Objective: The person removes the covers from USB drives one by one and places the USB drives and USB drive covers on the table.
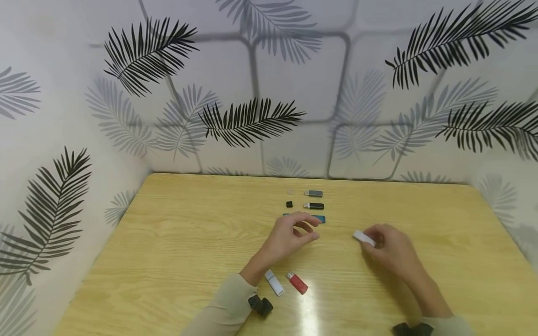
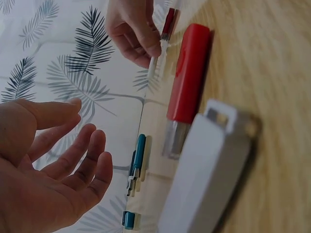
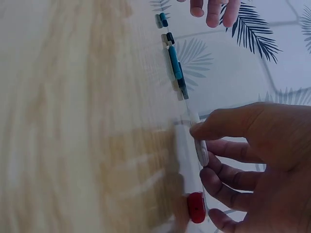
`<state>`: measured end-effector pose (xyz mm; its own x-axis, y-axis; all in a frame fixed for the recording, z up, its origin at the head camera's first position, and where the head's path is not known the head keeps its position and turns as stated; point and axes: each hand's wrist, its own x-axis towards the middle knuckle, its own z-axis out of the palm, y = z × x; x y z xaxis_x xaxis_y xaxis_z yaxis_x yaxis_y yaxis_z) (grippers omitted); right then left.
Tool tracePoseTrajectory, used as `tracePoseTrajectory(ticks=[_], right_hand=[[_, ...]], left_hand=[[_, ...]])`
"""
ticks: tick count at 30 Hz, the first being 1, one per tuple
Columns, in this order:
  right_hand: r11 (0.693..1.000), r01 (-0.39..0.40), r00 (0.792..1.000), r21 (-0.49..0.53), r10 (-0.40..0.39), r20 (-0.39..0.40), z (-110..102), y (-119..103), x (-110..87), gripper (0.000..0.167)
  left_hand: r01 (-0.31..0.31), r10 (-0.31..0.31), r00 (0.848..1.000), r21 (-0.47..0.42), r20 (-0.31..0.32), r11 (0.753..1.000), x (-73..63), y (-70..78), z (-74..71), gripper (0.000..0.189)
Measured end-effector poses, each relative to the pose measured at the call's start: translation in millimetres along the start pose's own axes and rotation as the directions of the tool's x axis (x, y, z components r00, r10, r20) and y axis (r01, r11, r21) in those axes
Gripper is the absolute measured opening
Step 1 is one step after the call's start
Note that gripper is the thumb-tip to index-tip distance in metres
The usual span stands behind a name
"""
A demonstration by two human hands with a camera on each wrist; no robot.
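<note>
In the head view, my right hand [image 1: 391, 247] pinches a white USB stick [image 1: 364, 237] between thumb and fingers, off to the right. The right wrist view also shows this white USB stick [image 3: 200, 145] in the fingertips. My left hand [image 1: 290, 235] holds nothing; its fingers are loosely bent, and it hovers in front of a blue USB stick [image 1: 322, 218], partly covering it. Nearer me, by the left wrist, lie a white-grey USB stick [image 1: 274, 283] and a red USB stick [image 1: 297, 283] with its metal plug bare.
Behind the blue stick lie a black USB stick [image 1: 315, 206] with its black cap [image 1: 289, 204] and a grey USB stick [image 1: 314, 193] beside a small clear piece [image 1: 290, 191]. Another red stick [image 2: 168, 23] shows near the right hand. Patterned wall covering borders the wooden table [image 1: 176, 224].
</note>
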<state>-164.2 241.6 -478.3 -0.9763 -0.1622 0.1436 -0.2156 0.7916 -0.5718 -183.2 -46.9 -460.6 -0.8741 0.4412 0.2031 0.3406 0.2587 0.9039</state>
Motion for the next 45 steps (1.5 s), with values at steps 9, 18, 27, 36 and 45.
tracePoseTrajectory(ticks=[9, 18, 27, 36, 45], right_hand=[[0.996, 0.087, 0.993, 0.011, -0.086, -0.075, 3, -12, -0.8, 0.022], [0.984, 0.148, 0.989, 0.097, -0.146, -0.027, 1, -28, -3.2, 0.024], [0.970, 0.211, 0.977, 0.117, -0.209, -0.027, 3, -37, -6.4, 0.025], [0.961, 0.247, 0.969, 0.125, -0.249, -0.004, 3, -46, -6.4, 0.026], [0.947, 0.284, 0.959, 0.148, -0.284, -0.018, 4, -54, -7.9, 0.024]], left_hand=[[0.019, -0.019, 0.999, -0.010, 0.033, 1.000, -2.7, 0.0, 11.8, 0.025], [0.042, -0.042, 0.998, -0.008, 0.040, 0.999, -4.2, 2.9, 19.6, 0.026], [0.075, -0.072, 0.995, -0.044, 0.075, 0.996, -2.8, 1.8, 27.0, 0.024], [0.091, -0.085, 0.992, -0.068, 0.090, 0.994, -2.5, 3.9, 29.6, 0.027], [0.073, -0.067, 0.995, -0.081, 0.070, 0.994, -2.6, 1.6, 31.5, 0.023]])
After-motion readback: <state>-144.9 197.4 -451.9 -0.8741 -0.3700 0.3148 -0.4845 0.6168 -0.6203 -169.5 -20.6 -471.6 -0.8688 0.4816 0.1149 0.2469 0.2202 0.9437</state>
